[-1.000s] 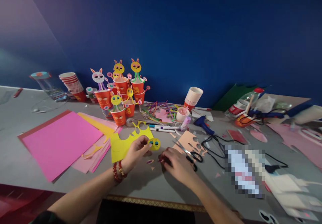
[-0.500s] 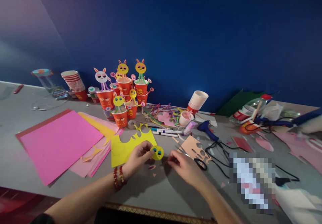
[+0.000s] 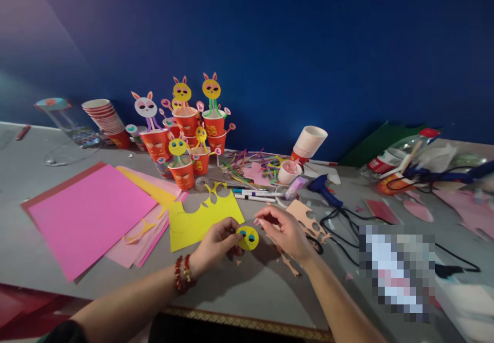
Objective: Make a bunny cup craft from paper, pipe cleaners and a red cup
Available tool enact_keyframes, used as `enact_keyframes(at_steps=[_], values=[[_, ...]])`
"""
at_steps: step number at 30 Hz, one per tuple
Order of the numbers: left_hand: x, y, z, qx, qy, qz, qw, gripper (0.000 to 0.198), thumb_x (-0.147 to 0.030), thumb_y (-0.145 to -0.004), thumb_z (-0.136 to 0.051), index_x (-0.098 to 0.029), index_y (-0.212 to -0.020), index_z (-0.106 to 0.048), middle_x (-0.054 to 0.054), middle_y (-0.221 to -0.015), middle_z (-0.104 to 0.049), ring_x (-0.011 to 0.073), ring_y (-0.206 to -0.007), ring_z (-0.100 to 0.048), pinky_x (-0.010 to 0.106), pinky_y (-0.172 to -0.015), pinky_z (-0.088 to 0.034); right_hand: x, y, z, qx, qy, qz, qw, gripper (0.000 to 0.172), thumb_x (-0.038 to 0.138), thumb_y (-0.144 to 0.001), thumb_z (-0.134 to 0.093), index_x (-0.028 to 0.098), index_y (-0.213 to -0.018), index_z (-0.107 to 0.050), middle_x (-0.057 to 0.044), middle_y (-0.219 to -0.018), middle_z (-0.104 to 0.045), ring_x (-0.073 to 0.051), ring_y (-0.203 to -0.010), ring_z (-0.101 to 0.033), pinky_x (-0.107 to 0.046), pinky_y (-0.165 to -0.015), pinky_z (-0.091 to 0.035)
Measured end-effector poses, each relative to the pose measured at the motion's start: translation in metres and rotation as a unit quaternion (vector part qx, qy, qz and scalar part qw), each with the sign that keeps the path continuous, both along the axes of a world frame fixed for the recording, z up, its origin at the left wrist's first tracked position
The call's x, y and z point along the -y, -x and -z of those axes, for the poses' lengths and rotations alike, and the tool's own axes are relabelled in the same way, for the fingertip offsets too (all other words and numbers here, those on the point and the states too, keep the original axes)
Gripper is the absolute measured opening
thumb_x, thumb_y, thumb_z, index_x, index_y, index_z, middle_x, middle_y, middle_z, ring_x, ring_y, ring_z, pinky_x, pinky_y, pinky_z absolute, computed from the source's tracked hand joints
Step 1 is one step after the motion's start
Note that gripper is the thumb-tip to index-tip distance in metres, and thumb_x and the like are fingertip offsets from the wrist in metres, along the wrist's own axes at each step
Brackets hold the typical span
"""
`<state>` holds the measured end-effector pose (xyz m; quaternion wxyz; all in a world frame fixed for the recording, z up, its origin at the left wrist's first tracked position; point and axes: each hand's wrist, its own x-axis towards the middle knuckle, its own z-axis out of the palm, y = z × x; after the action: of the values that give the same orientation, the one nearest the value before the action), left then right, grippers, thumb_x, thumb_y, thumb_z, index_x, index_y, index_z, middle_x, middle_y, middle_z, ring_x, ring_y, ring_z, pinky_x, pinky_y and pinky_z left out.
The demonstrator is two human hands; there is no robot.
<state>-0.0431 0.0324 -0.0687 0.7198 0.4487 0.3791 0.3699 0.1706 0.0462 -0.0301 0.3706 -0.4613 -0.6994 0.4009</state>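
Note:
Between the thumb and fingers of my left hand is a round yellow paper face with blue-and-black eyes. My right hand pinches a small pink paper piece just above the face's upper right edge, apart from it. A yellow paper sheet with round cutouts lies behind my left hand. Beyond my right hand is a peach paper sheet with holes, and a peach scrap lies below it. The black scissors handle is mostly hidden by my right hand.
Red paper cups with paper rabbit figures stand at the back. Pink sheets lie left. Markers, a glue stick, a blue glue gun with a black cord and a plastic bottle are behind and to the right.
My right hand has risen and moved toward the yellow face, and a pink paper piece now shows in its fingertips. My left hand still holds the face. The view has shifted slightly.

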Motion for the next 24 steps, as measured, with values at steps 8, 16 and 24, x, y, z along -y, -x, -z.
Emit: enact_keyframes(at_steps=[8, 16, 24], values=[[0.004, -0.005, -0.008, -0.022, 0.01, 0.021, 0.999, 0.047, -0.058, -0.075, -0.074, -0.018, -0.081, -0.049, -0.003, -0.052, -0.062, 0.0087, -0.043, -0.056, 0.018, -0.046, -0.045, 0.0, -0.005, 0.006, -0.013, 0.017, 0.009, 1.0, 0.006, 0.025, -0.093, -0.057, 0.022, -0.098, -0.059, -0.002, -0.084, -0.067, -0.017, -0.075, -0.062, -0.026, -0.063, -0.049], [0.005, -0.005, -0.01, -0.046, 0.006, 0.041, 0.998, 0.041, -0.053, -0.077, -0.072, -0.018, -0.082, -0.051, -0.001, -0.058, -0.065, 0.008, -0.044, -0.056, 0.017, -0.045, -0.039, 0.002, -0.003, 0.001, 0.01, -0.011, -0.048, 0.999, 0.011, 0.019, -0.094, -0.053, 0.022, -0.092, -0.063, -0.003, -0.089, -0.066, -0.019, -0.084, -0.063, -0.03, -0.075, -0.051], [0.005, -0.006, -0.008, -0.031, 0.008, 0.028, 0.999, 0.04, -0.052, -0.078, -0.073, -0.019, -0.079, -0.049, -0.003, -0.054, -0.063, 0.0084, -0.043, -0.055, 0.018, -0.046, -0.042, 0.006, 0.001, 0.005, -0.044, 0.015, -0.005, 0.999, 0.008, 0.022, -0.092, -0.057, 0.021, -0.097, -0.064, -0.003, -0.085, -0.068, -0.018, -0.079, -0.065, -0.029, -0.072, -0.052]])
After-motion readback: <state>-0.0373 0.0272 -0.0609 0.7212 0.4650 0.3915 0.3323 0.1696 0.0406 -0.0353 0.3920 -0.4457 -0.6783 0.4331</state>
